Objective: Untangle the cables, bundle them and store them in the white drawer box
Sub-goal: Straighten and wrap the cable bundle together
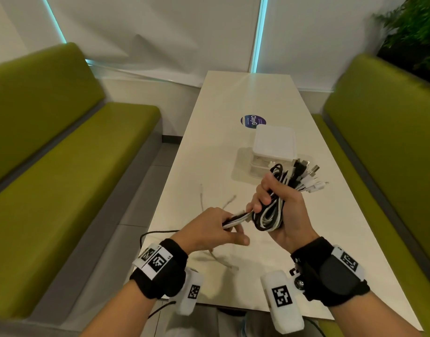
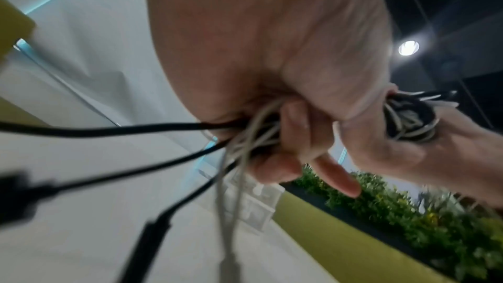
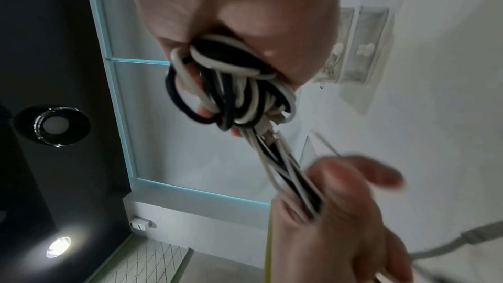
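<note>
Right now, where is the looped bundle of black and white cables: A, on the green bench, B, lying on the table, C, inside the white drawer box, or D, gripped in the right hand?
D: the right hand is curled round the cable bundle, holding it up above the table, with the plugs fanning out near the white drawer box.

sticker (image 1: 253, 121) on table (image 1: 216, 142) | reads "ClayG", rest of text illegible

A long white table (image 1: 233, 98) runs between two olive-green benches (image 1: 70, 147), with white blinds (image 1: 148, 32) edged in cyan light strips (image 1: 260, 32) beyond, and a green plant (image 1: 413, 32) behind the far-right bench.
</note>
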The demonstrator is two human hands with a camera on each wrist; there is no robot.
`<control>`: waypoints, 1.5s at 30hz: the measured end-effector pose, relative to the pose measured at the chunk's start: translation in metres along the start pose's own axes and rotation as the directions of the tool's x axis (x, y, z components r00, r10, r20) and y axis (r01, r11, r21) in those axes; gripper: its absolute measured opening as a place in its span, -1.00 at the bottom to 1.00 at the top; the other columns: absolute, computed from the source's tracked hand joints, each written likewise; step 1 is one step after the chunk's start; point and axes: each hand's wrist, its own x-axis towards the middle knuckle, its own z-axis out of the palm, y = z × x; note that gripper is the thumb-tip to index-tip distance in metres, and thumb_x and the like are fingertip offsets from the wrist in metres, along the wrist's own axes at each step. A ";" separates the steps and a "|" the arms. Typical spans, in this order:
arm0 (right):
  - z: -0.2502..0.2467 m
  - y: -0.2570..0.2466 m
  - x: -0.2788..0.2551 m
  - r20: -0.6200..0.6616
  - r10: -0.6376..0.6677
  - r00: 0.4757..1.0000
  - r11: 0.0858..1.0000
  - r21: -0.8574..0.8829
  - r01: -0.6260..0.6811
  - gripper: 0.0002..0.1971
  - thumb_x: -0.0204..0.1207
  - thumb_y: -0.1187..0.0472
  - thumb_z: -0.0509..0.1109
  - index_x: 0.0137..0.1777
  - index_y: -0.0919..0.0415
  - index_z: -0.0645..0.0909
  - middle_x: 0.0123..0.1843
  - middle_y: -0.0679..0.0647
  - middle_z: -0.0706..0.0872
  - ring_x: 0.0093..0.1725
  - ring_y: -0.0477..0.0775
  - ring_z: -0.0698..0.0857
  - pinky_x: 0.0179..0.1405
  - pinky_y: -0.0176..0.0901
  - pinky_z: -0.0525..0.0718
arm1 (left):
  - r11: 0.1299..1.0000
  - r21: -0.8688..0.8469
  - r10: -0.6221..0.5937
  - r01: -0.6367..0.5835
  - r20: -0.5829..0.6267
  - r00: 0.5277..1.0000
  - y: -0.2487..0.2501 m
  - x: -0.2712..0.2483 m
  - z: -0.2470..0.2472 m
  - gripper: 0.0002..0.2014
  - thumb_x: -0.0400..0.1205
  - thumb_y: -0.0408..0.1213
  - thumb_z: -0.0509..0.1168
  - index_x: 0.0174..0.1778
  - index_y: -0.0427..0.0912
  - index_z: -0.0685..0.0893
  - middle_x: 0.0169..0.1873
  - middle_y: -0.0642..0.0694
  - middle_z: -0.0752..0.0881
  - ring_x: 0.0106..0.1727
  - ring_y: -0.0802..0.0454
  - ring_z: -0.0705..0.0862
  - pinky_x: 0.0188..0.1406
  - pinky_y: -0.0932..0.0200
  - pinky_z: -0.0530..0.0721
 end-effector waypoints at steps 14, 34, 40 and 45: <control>-0.009 0.009 0.017 0.044 -0.104 0.994 0.945 -0.306 0.112 -0.65 0.47 0.16 0.49 -0.42 0.23 0.43 -0.51 0.13 0.42 -0.54 0.16 0.50 -0.27 0.10 0.60 | 0.835 0.491 -0.168 0.247 -0.199 0.966 -0.062 -0.016 -0.077 -0.56 0.57 0.23 0.34 -0.43 -0.05 0.71 -0.63 0.04 0.54 -0.59 0.11 0.44 -0.50 0.21 0.40; -0.029 0.003 0.037 -0.083 -0.181 0.980 0.924 -0.356 0.140 -0.73 0.57 0.28 0.40 -0.36 0.22 0.50 -0.56 0.09 0.47 -0.57 0.14 0.51 -0.43 -0.03 0.59 | 0.768 0.316 -0.443 0.557 -0.366 0.818 -0.177 -0.075 -0.129 -0.47 0.48 0.19 0.46 -0.57 -0.09 0.43 -0.62 0.03 0.39 -0.50 0.04 0.35 -0.44 0.16 0.24; -0.036 0.007 0.037 -0.112 -0.182 0.977 0.925 -0.355 0.132 -0.71 0.57 0.28 0.42 -0.38 0.21 0.48 -0.55 0.10 0.46 -0.56 0.14 0.49 -0.35 0.03 0.52 | 0.605 0.475 -0.505 0.639 -0.392 0.769 -0.181 -0.073 -0.140 -0.59 0.43 -0.05 0.56 0.16 0.09 0.63 0.08 0.02 0.69 0.13 -0.01 0.67 0.17 0.00 0.61; -0.035 0.007 0.032 -0.098 -0.149 0.984 0.938 -0.329 0.110 -0.71 0.54 0.25 0.42 -0.37 0.22 0.45 -0.52 0.12 0.43 -0.53 0.16 0.50 -0.37 0.01 0.58 | 0.788 0.479 -0.205 0.386 -0.388 0.899 -0.109 -0.036 -0.121 -0.46 0.52 -0.21 0.48 0.43 0.12 0.52 0.29 0.05 0.56 0.35 0.03 0.55 0.38 0.07 0.48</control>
